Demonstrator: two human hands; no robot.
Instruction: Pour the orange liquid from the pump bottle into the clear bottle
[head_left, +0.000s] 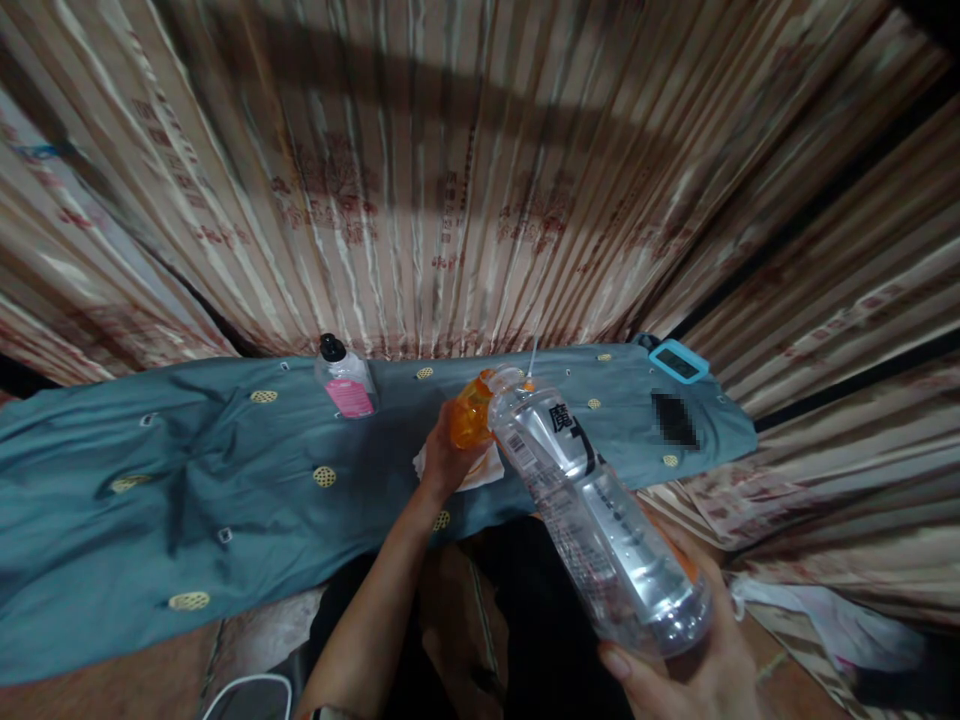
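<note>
My left hand is closed around a small translucent orange bottle, which leans to the right. My right hand grips the base end of a large clear plastic bottle with a silver label. This big bottle is tilted, its neck pointing up and left beside the mouth of the orange one. Whether the two mouths touch, I cannot tell. Under the left hand lies a white tissue or cloth. Just behind the big bottle's neck stands a thin white stick with an orange base, partly hidden.
A clear bottle with a black cap and pink label stands at the left on the teal cloth-covered table. At the right end are a light-blue-framed device and a blurred dark item. Patterned curtains hang close behind.
</note>
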